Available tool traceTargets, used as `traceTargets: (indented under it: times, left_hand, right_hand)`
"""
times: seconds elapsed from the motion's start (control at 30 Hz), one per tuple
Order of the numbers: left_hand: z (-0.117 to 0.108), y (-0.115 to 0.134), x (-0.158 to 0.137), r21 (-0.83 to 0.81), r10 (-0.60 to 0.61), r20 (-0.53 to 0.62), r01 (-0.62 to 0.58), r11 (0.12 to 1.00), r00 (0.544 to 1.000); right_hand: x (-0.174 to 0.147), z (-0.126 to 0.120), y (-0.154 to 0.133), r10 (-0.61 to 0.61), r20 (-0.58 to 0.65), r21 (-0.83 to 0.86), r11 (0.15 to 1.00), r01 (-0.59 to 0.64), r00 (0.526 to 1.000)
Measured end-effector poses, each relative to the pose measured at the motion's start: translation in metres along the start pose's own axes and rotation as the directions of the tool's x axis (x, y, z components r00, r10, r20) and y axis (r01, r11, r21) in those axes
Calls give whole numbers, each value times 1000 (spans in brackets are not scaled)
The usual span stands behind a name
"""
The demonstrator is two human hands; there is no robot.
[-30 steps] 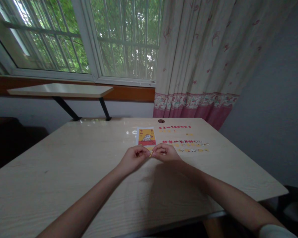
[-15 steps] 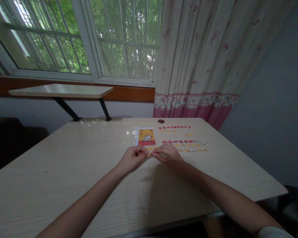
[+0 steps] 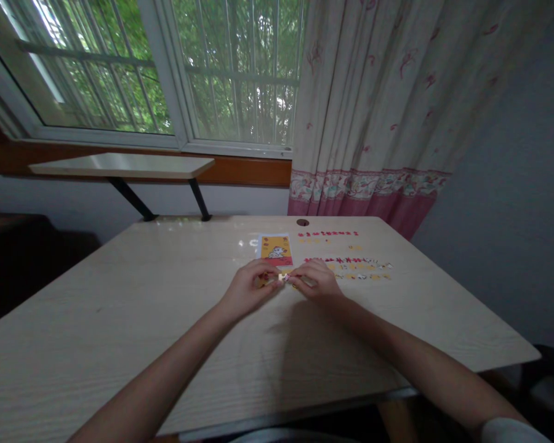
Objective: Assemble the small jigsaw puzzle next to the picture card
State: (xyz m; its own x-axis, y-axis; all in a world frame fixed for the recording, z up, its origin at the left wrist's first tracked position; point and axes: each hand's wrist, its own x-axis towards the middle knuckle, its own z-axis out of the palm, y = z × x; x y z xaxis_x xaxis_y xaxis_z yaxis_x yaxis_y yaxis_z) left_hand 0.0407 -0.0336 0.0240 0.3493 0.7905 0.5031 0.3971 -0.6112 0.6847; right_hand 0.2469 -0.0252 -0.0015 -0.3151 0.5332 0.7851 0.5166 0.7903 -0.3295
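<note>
My left hand and my right hand meet fingertip to fingertip just above the table. Both are pinched around small, pale jigsaw puzzle pieces held between them; whether the pieces are joined cannot be made out. Some yellow pieces lie beneath the fingers, partly hidden. Right behind the hands is a yellow and red picture card showing a white animal. To the right, rows of small loose pieces are laid out, with red pieces at the back and yellow and white pieces nearer my right hand, which covers some of them.
The pale wooden table spreads out on all sides of the hands. A raised shelf on black legs stands at the back left. At the rear edge there is a round cable hole. A curtain hangs behind, beside a barred window.
The fingertips have shifted slightly, and a pale piece now shows between them. My left hand's thumb and fingers have turned a little. The whole view has moved slightly.
</note>
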Motion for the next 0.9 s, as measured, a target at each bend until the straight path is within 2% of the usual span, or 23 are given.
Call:
traceTargets:
  times: [0.13,0.23,0.37,0.47,0.57,0.9]
  left_hand:
    - [-14,0,4,156,102,55,-110,982,993]
    - [-28,-10,5,231,48,99,-70,970,994]
    - [-39,-26,-8,264,-51,154,9,965,987]
    - [-37,-33,-20,257,-117,161,73,964,980]
    - [-32,-35,-25,256,-142,173,95,962,975]
    - [-29,-42,-26,370,-114,230,22,929,966]
  right_hand:
    - [-1,1,3,9,72,-21,1000,-7,997]
    - [-2,-2,10,40,156,-33,999,-35,987]
    - [-4,-7,16,182,293,-81,983,-166,939]
    - [-6,-9,17,256,357,-113,967,-231,898]
    - [-6,-10,17,277,386,-127,961,-246,880]
    - [-4,-13,12,324,427,-163,946,-280,844]
